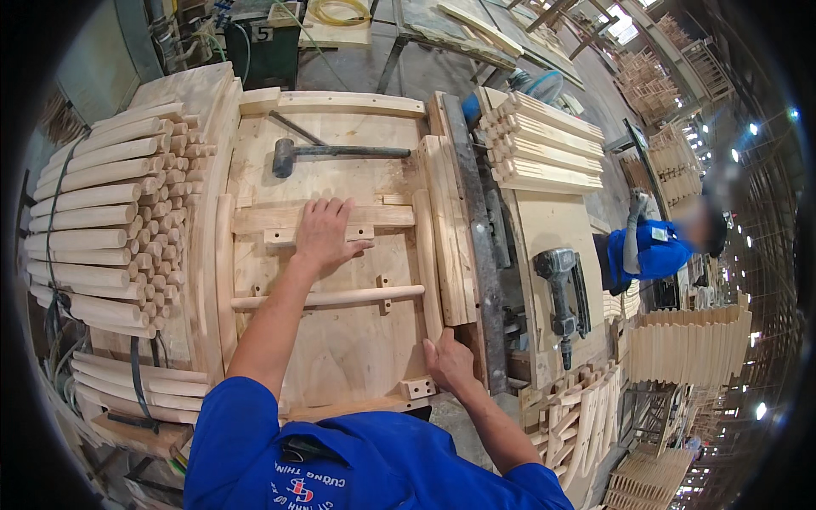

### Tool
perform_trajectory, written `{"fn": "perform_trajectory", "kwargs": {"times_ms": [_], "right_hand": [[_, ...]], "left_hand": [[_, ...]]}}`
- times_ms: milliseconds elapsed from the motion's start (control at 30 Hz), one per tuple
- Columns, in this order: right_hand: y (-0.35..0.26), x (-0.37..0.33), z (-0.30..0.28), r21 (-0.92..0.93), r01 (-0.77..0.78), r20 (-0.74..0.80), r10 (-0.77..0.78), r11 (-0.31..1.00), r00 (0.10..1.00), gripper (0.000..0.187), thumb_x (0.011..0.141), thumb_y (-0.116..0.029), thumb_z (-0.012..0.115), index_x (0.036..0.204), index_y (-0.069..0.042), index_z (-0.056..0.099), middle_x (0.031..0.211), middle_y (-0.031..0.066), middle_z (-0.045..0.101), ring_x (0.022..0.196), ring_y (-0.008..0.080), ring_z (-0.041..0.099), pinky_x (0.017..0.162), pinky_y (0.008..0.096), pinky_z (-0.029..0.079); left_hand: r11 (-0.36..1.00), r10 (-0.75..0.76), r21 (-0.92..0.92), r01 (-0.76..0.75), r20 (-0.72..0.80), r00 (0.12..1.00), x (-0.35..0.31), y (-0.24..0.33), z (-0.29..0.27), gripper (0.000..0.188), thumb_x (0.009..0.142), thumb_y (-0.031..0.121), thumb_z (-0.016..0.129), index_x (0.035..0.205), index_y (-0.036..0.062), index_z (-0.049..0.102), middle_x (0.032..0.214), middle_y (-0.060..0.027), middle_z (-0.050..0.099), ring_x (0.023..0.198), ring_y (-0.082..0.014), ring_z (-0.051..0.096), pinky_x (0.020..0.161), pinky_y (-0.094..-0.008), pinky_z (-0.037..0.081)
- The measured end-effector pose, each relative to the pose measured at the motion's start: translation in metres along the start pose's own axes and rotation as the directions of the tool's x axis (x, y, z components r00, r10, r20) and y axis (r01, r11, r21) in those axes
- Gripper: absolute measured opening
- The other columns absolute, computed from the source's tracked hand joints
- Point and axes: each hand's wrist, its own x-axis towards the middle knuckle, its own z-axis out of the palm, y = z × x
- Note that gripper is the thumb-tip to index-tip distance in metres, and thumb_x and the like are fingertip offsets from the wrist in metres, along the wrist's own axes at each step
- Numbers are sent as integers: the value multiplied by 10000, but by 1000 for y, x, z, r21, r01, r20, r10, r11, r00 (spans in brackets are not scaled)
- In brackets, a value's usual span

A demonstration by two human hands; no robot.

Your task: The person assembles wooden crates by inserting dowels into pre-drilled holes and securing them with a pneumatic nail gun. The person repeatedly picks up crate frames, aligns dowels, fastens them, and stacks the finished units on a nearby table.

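A light wooden frame lies in a jig on the bench. It has a left leg (225, 280), a right leg (427, 255), a flat crossrail (382, 217) and a round rung (365, 297). My left hand (324, 234) lies over the crossrail and a small drilled block (280, 237), fingers stretched and thumb apart. At the near end of the right leg, my right hand (450, 364) is closed, thumb and forefinger at its tip. Its other fingers are partly hidden. Beyond the crossrail rests a black mallet (285, 158).
Strapped round wooden sticks (93, 221) are stacked at left. A metal bar (476, 212) edges the jig's right side. Further right are slat bundles (544, 144), a power driver (558, 289) and curved parts (578, 416). A person in blue (659, 251) stands beyond them.
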Motion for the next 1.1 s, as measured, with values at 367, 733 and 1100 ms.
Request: {"fn": "perform_trajectory", "kwargs": {"times_ms": [367, 733, 1100], "right_hand": [[1, -3, 4, -49, 62, 2, -62, 997, 998, 416, 1099, -420, 557, 1094, -4, 581, 973, 292, 720, 889, 508, 726, 773, 607, 588], [-15, -20, -13, -98, -28, 31, 31, 995, 999, 444, 1034, -453, 643, 1102, -14, 631, 1057, 277, 742, 1024, 492, 717, 883, 583, 558], [27, -28, -114, 194, -55, -267, 106, 980, 958, 431, 942, -312, 798, 1253, -23, 723, 950, 177, 718, 885, 397, 709, 813, 488, 566]], "left_hand": [[1000, -23, 11, 23, -10, 1000, 2, 2, -5, 1000, 745, 741, 830, 1431, 44, 620, 1232, -139, 652, 1191, -320, 582, 1108, -461, 405], [996, -78, 28, 80, -58, 995, -17, -13, -18, 1027, 777, 788, 768, 1475, 54, 601, 1317, -155, 650, 1314, -324, 551, 1200, -491, 344], [990, -127, 45, 133, -124, 984, -34, -24, -28, 993, 760, 721, 820, 1486, 78, 606, 1285, -153, 649, 1246, -335, 549, 1122, -477, 382]]}}
